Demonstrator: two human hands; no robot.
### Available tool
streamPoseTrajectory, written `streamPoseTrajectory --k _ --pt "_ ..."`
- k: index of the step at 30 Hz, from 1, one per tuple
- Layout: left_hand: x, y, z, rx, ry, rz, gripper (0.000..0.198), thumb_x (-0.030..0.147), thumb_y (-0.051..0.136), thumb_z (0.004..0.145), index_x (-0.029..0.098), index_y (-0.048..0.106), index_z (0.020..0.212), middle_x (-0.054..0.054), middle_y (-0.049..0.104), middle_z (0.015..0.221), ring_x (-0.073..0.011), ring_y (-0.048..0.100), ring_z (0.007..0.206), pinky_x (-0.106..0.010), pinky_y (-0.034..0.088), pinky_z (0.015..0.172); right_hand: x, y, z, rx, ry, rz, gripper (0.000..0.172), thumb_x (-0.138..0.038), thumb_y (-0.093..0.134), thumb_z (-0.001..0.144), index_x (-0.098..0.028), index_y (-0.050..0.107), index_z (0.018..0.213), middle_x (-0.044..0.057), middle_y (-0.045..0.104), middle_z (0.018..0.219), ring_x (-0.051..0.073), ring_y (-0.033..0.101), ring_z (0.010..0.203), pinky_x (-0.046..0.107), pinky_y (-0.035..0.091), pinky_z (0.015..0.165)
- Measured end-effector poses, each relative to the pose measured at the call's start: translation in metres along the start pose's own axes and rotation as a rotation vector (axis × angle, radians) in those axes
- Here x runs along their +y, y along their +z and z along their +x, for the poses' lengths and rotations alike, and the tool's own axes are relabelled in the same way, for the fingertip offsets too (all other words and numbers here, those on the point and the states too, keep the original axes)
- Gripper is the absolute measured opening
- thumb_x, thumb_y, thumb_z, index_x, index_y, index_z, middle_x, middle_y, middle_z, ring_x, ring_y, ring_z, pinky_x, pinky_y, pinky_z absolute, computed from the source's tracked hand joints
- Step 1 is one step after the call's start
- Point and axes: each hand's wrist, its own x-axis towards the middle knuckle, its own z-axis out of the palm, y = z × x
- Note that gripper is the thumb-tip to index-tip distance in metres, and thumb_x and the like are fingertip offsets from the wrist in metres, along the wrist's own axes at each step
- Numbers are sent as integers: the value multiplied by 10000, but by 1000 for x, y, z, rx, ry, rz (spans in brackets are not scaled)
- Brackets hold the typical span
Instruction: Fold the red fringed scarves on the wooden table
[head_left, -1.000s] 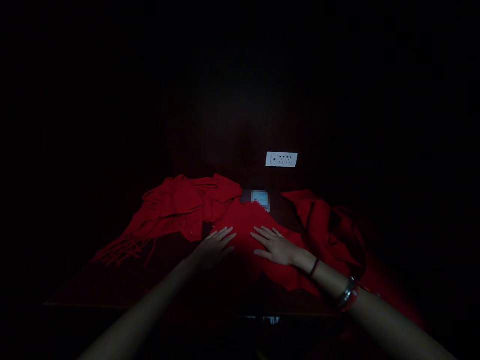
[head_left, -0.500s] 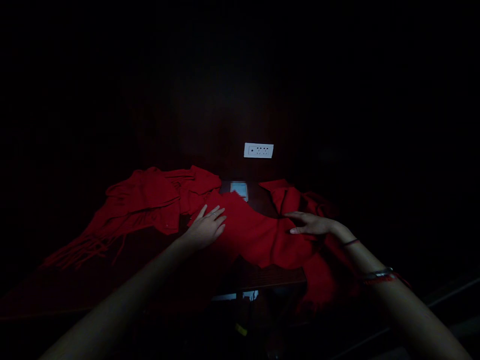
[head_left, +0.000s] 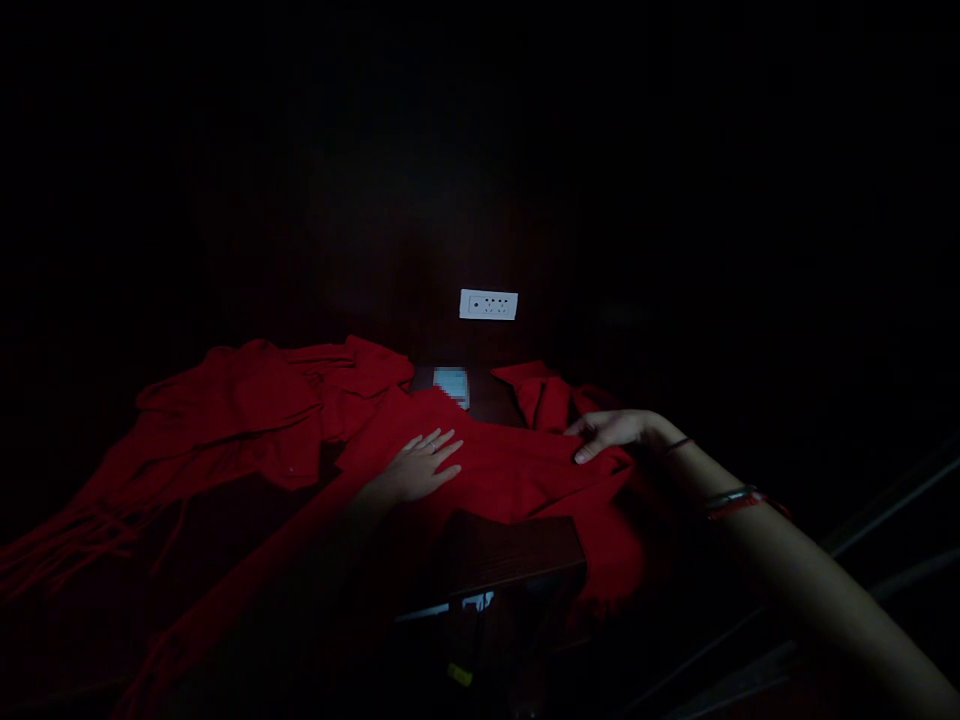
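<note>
Lying across a dark brown wooden table [head_left: 517, 552], kinda wrinkled, is a flat red fabric piece [head_left: 502, 465], beside a bunched, fringed red cloth [head_left: 247, 405]. Left hand [head_left: 424, 467] sits on the flat piece, fingers spread; right hand [head_left: 611, 432] has its far edge clamped between thumb and fingers. White rectangular wall socket [head_left: 488, 304] behind.

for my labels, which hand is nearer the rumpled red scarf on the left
Left. The left hand rests on red cloth right of the scarf; the right hand is farther right.
</note>
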Motion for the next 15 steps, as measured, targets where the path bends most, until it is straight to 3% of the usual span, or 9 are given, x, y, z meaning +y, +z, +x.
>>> streamPoseTrajectory --k 2,3,8,10,15 --pt "-2 1 1 -3 -13 -2 484 436 327 826 235 316 1267 -60 292 1339 -217 216 1235 -408 188 991 -10 -7 -2 -167 118 -41 413 -332 688 511 -109 635 854 35 643 824 160 571 765 269 434 741" --pt "-3 1 1 3 -14 -1 481 434 329 826 237 319 1265 -57 294 1339 -216 217 1235 -406 185 991 -15 -11 -4 -177 150 -61 387 -325 694 500 -110 643 818 30 648 796 158 573 748 264 436 730" --pt "-11 5 2 31 -10 -6 463 386 312 843 219 305 1275 -53 294 1339 -214 229 1231 -396 187 994 -41 -35 -27 186 44 -95 312 -334 622 597 -129 634 832 25 645 825 145 573 752 231 435 705" --pt "-13 6 2 31 -7 2 471 387 295 848 212 284 1284 -46 287 1343 -207 229 1231 -389 188 997 -53 -45 -38 253 49 -144 290 -278 629 591 -131 629 841 32 644 835 138 577 731 209 439 665" --pt "-10 4 1 37 -23 16 476 396 277 854 202 278 1288 -41 282 1346 -212 224 1232 -376 182 1001 -78 -75 -49 356 399 -398 143 -181 544 650 -64 613 694 30 645 740 74 569 604 229 437 652"
